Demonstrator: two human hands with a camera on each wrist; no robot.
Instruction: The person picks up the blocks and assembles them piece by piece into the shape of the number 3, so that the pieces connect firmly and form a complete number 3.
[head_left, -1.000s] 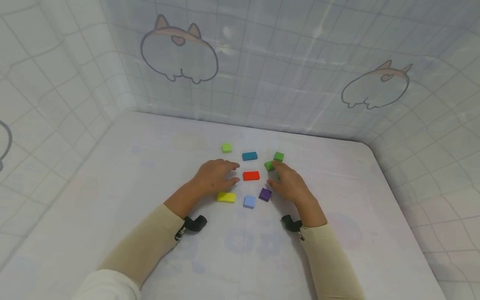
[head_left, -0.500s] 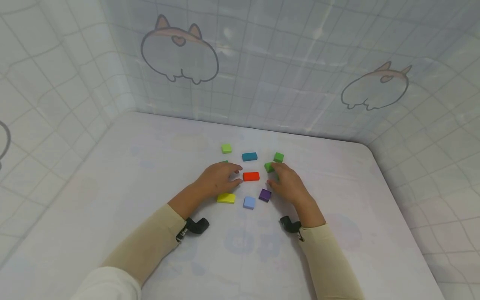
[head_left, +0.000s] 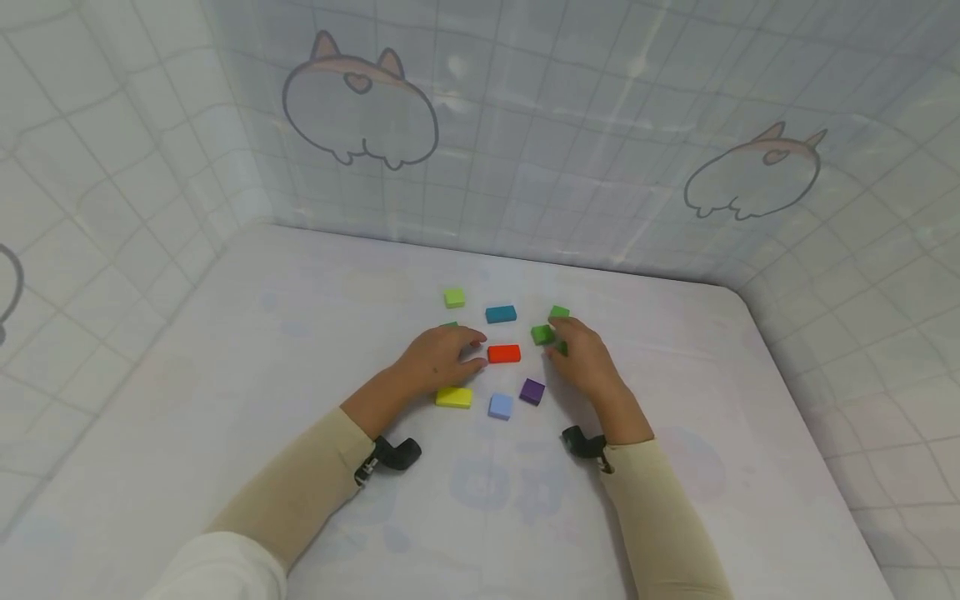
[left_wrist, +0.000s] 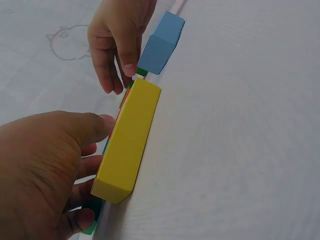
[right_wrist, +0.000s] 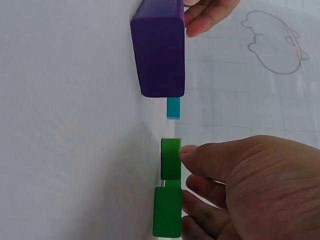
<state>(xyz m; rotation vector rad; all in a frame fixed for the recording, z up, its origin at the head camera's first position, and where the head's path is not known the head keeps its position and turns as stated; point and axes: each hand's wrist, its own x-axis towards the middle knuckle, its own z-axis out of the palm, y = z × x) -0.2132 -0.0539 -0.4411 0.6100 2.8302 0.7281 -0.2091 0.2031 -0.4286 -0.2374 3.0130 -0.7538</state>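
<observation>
My left hand (head_left: 442, 358) hovers at the left end of a red block (head_left: 504, 354), thumb and forefinger apart. A green block (head_left: 450, 325) is mostly hidden behind it. Just below lies a yellow block (head_left: 453, 397), which looms large in the left wrist view. My right hand (head_left: 585, 358) is held over the right-hand group, its thumb and fingers parted. Around its fingertips lie a green block (head_left: 542, 335), another green block (head_left: 559, 312) behind, and a third green block (head_left: 564, 348) partly covered. Whether the right thumb touches one I cannot tell.
A lime block (head_left: 454, 297) and a teal block (head_left: 501, 314) lie farther back. Nearer me are a light blue block (head_left: 500, 406) and a purple block (head_left: 532, 392). The pale table (head_left: 480, 533) meets a tile-patterned curtain (head_left: 525, 167) at its back edge.
My left hand has shifted right toward the red block, exposing a bit of green behind it. My right hand has edged right and back, showing more of the front green block. The blocks stay put.
</observation>
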